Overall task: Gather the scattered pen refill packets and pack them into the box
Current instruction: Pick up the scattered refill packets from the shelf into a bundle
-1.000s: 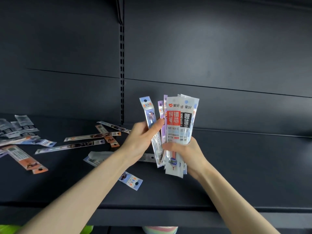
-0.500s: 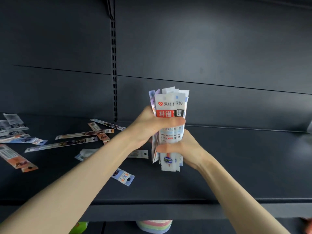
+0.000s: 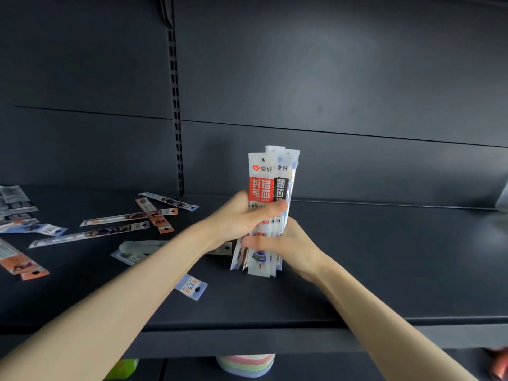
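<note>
Found loose refill packets (image 3: 90, 235) strewn flat over left half of dark metal shelf (image 3: 384, 270). Saw one blue-tabbed packet (image 3: 192, 287) nearer, partly covered by left forearm. Held bundle of pen refill packets (image 3: 270, 182) upright above shelf centre. Wrapped left hand (image 3: 239, 218) round middle; curled right hand (image 3: 288, 243) round lower end. Noted white front packet with red label; top edges staggered.

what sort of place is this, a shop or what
Likely a shop or stockroom: a dark metal shelf, a slotted upright in its back panel, hang-hole packets scattered on it, and a bundle gripped by the left hand and right hand.
</note>
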